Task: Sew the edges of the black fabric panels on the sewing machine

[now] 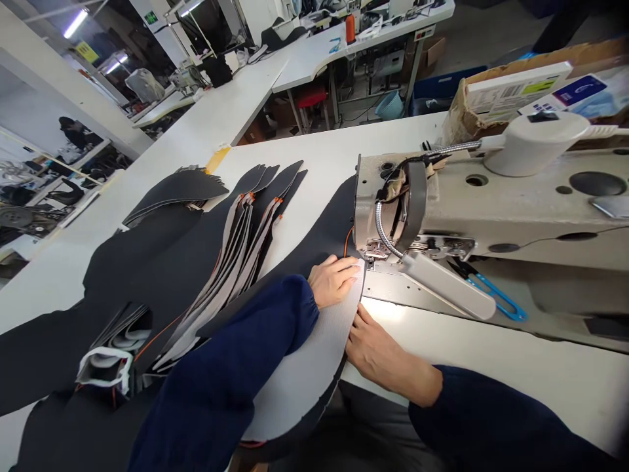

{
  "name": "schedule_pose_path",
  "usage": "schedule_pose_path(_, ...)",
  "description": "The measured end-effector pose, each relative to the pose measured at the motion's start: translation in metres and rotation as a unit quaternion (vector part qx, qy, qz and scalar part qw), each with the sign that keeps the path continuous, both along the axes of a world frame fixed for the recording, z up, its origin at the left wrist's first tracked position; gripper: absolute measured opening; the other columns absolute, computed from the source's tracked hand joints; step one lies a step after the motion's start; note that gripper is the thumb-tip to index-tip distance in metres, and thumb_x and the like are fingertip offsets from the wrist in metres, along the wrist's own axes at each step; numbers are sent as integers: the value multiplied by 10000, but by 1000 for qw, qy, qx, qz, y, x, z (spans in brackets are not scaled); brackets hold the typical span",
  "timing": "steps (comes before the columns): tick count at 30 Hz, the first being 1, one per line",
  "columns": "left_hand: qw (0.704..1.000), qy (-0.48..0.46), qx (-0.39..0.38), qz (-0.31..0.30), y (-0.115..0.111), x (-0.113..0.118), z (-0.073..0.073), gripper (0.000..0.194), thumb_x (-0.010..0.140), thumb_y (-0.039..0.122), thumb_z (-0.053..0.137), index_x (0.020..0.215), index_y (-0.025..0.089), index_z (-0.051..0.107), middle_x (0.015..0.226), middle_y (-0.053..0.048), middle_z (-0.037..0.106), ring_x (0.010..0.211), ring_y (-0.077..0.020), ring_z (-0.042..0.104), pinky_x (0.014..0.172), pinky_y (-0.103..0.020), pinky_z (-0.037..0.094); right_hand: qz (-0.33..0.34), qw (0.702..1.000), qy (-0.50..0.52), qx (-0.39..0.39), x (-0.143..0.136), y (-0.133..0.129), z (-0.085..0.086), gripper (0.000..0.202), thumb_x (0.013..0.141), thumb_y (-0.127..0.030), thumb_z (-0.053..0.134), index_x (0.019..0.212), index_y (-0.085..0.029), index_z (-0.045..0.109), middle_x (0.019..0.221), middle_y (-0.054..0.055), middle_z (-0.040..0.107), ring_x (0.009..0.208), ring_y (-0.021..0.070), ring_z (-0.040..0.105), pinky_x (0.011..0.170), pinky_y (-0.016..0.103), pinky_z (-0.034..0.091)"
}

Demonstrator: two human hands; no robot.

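Grey-faced fabric panel [299, 393] lies nearest me, spilling past the near edge of the white table [491, 354], with a dark layer [324, 394] showing beneath its curved rim. I judge it light and floppy with slight padded body; the finely ribbed face should give fingers fair purchase, and it would likely skew or crease sooner than tear. Its overhanging end could drag, so I'd support that. At its right edge sits the right hand [372, 347], fingers curled against the border; the thumb is hidden, so I cannot tell whether it pinches. Just farther and to the left, the left hand [337, 283] lies on top, fingers side by side, pressing flat, not clamped. I'd take hold along that right edge and flatten the narrow far tip from above, fingertips clear of the sewing machine [515, 206] just beside it. Near that tip runs an orange thread [348, 241]. Well to the left, grey and black pieces [230, 262] fan out; beyond, an orange cone [350, 29] stands on the far table [314, 59].
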State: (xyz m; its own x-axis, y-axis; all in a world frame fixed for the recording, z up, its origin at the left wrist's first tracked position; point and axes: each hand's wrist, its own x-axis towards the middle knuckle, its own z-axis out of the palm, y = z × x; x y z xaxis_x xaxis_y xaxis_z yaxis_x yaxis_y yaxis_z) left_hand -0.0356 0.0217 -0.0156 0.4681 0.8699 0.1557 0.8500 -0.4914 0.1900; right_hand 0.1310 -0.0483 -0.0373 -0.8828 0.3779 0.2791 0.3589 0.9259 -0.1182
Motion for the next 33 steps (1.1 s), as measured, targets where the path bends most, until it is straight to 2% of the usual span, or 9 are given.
schedule_pose_path(6, 1000, 7, -13, -14, 7, 7, 5, 350, 964, 310, 388, 1204, 258, 638, 1274, -11, 597, 1001, -190, 523, 810, -308, 513, 4, 1000, -17, 10, 4, 3, 9, 210, 874, -156, 468, 862, -157, 677, 941, 107, 646, 955, 268, 543, 1044, 585, 285)
schedule_pose_path(10, 999, 9, -19, -24, 10, 12, 7, 343, 960, 304, 395, 1199, 255, 636, 1260, -10, 600, 1014, -191, 511, 813, -302, 519, -1, 999, -30, 12, 8, 6, 7, 219, 874, -163, 469, 959, -139, 669, 954, 114, 642, 958, 280, 543, 1021, 585, 310)
schedule_pose_path(16, 999, 18, -30, -31, 13, 17, 8, 351, 958, 301, 380, 1201, 266, 630, 1289, -6, 579, 1032, -197, 500, 770, -288, 515, -5, 999, -42, 18, 13, 8, 4, 202, 862, -162, 476, 916, -137, 669, 900, 100, 647, 930, 290, 556, 1029, 606, 297)
schedule_pose_path(20, 999, 14, -33, -27, 15, 18, 8, 347, 953, 291, 380, 1190, 264, 632, 1279, -21, 571, 1047, -205, 494, 780, -305, 505, -5, 999, -42, 25, 15, 12, 9, 225, 854, -155, 474, 962, -138, 671, 922, 105, 656, 960, 304, 559, 1029, 618, 286)
schedule_pose_path(23, 999, 22, -27, -21, 12, 22, 15, 324, 935, 340, 416, 1146, 254, 645, 1259, -55, 556, 1094, -238, 467, 861, -374, 475, 0, 997, -64, 30, 15, 10, 15, 233, 838, -161, 482, 967, -138, 675, 948, 126, 659, 986, 316, 560, 1014, 623, 293)
schedule_pose_path(27, 995, 71, -76, 6, -6, 38, 40, 438, 832, 484, 527, 1090, 141, 618, 1228, -145, 505, 1106, -298, 438, 904, -449, 449, -11, 993, -100, 65, 12, -17, 21, 272, 775, -227, 535, 973, -97, 670, 1008, 192, 656, 1032, 379, 555, 984, 668, 290)
schedule_pose_path(30, 981, 111, -157, 27, -29, 48, 59, 484, 700, 373, 627, 1095, 104, 554, 1208, -164, 479, 1080, -297, 439, 831, -407, 492, -30, 994, -42, 93, 7, -54, 19, 347, 762, -274, 540, 1035, -83, 636, 1089, 224, 646, 1060, 395, 563, 988, 660, 279)
schedule_pose_path(33, 961, 140, -235, 48, -53, 49, 69, 556, 597, 237, 636, 1125, 126, 503, 1177, -146, 483, 1035, -282, 467, 716, -351, 515, -54, 991, 50, 109, 1, -87, 12, 416, 775, -291, 494, 1113, -71, 596, 1099, 236, 650, 1052, 403, 585, 981, 635, 288)
